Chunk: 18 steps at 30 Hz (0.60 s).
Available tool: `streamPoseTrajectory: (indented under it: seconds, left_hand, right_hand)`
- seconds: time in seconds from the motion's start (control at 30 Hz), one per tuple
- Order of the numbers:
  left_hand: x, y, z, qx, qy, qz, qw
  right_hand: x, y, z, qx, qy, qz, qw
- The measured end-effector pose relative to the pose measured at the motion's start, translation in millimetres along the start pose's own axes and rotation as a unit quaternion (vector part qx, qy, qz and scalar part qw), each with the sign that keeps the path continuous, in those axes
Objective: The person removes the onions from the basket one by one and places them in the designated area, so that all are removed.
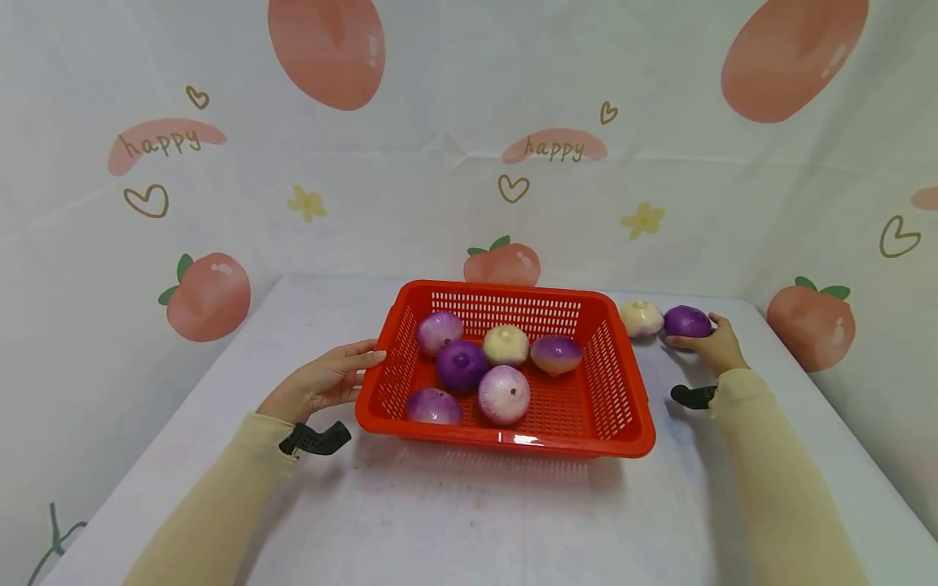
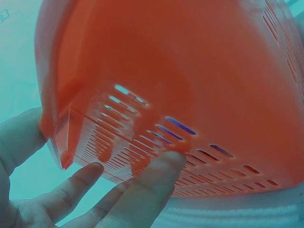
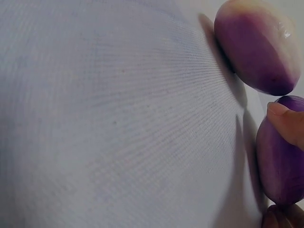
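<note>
A red plastic basket [image 1: 506, 440] with slotted walls stands mid-table in the head view. Its left end is held by my left hand [image 1: 322, 381], thumb at the rim and fingers against the outer wall, as the left wrist view shows. Several onions lie inside, among them a dark purple onion [image 1: 462, 366] and a whitish onion [image 1: 506, 346]. Right of the basket, my right hand [image 1: 721, 345] grips a purple onion [image 1: 686, 320] between thumb and fingers. That onion sits on the table beside a white-and-purple onion [image 3: 256, 45], close to it.
The white-covered table [image 1: 454, 529] runs up to a printed cloth backdrop [image 1: 410, 187] behind the basket. A black strap end [image 1: 315, 439] juts from the left wrist, another strap end [image 1: 692, 396] from the right. A thin green cord [image 1: 54, 537] shows at lower left.
</note>
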State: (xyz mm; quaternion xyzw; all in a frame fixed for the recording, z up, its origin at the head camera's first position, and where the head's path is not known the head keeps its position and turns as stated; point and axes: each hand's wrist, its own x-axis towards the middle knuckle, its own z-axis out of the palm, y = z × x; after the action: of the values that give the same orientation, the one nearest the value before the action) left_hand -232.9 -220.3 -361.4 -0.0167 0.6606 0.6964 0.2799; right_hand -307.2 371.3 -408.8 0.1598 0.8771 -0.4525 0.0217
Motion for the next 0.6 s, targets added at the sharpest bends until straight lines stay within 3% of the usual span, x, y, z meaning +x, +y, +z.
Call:
streamPoseTrajectory:
  seconds: [0.2,0.33,0.6]
  left_hand:
    - [-1.3,0.8,-0.8,-0.001,-0.001,0.003,1.0000]
    - [-1.3,0.7,-0.9,-0.005,-0.004,0.003,1.0000]
    - [-0.5,0.3,-0.7,-0.007,-0.005,0.001,1.0000]
  right_hand:
    - [-3.0,-3,-5,0.007,-0.002,-0.012,0.9999]
    - [-8.0,-15,-12,0.045,0.003,-0.037,0.9983]
    - [-29.6,-76,-24,0.128,0.059,-0.084,0.9864]
